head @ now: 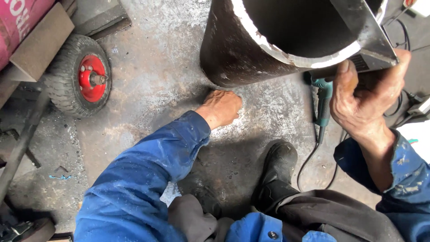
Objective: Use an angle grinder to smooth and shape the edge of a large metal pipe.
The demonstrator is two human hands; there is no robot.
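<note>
This is a metalworking or welding workshop. The stained, scuffed grey concrete floor is dusted with pale grit. A large rusty brown steel pipe with a thick ground-white rim stands on it, and a teal corded power tool, probably a grinder, lies beside the pipe. A small black rubber wheel with a red hub and a pink cylinder sit at the left. The person wears dusty blue work overalls and black boots.

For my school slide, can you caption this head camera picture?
Left hand pressed to the workshop floor, right hand holding a metal plate against a big steel pipe.
</note>
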